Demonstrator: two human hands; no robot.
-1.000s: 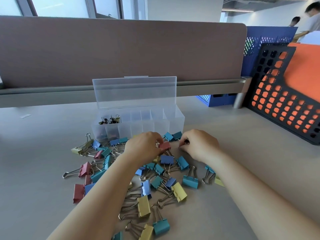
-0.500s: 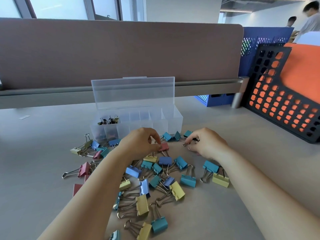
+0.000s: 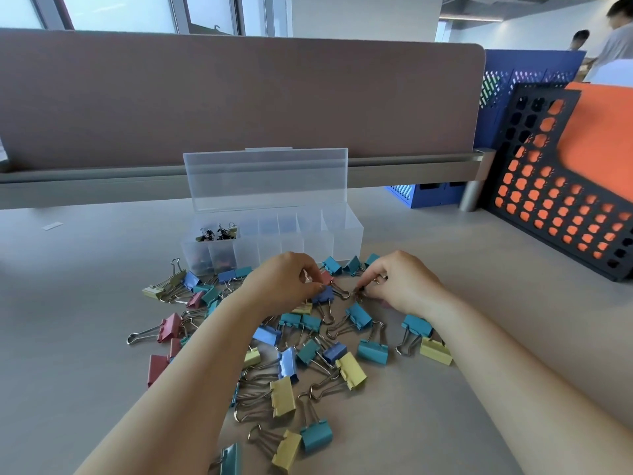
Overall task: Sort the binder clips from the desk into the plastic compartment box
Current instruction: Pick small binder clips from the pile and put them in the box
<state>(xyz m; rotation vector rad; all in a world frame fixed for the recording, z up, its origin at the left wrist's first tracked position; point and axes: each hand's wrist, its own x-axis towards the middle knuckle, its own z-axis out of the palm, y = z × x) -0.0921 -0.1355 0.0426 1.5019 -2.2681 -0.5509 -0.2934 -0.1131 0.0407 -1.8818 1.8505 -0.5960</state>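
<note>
Head view: in front of the box (image 3: 346, 234), my left hand (image 3: 284, 282) curls its fingers at a blue clip (image 3: 323, 294); I cannot tell whether it grips. My right hand (image 3: 402, 282) pinches a small black clip (image 3: 384, 278). Binder clips (image 3: 371, 351) lie scattered on the tabletop (image 3: 68, 303).

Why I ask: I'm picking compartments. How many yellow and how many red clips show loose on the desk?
Yellow clips: 8
Red clips: 5
Total: 13, counting only those in view.
</note>
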